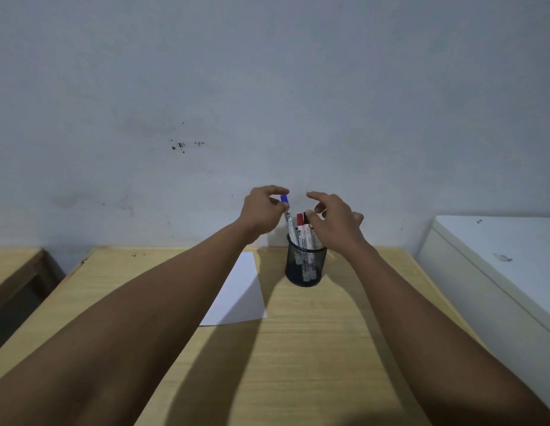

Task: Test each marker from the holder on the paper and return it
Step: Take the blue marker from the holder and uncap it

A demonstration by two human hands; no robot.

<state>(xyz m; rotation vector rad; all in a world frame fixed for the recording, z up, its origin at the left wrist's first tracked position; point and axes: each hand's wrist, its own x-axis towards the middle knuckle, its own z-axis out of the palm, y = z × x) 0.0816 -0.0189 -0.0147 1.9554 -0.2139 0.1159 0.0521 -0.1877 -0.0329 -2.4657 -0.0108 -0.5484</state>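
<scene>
Black mesh holder [304, 265] stood far on the wooden worktop [298, 348], right of the paper [237, 290]. Left hand [261, 210] pinched the blue marker [288, 216] sticking out of it. Right hand [335, 219] hovered loosely open above the red marker [300, 221].

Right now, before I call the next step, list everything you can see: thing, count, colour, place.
Blue-capped marker: one, white barrel, pinched near its cap by the left hand, lower end in the holder.
Red-capped markers: at least two, standing in the holder.
Mesh holder: one, black, on the desk right of the paper.
Paper: one sheet, white, flat on the desk.
Desk: one, light wood.
White cabinet: one, far right.
Left hand: gripping the blue-capped marker.
Right hand: open above the holder.
</scene>
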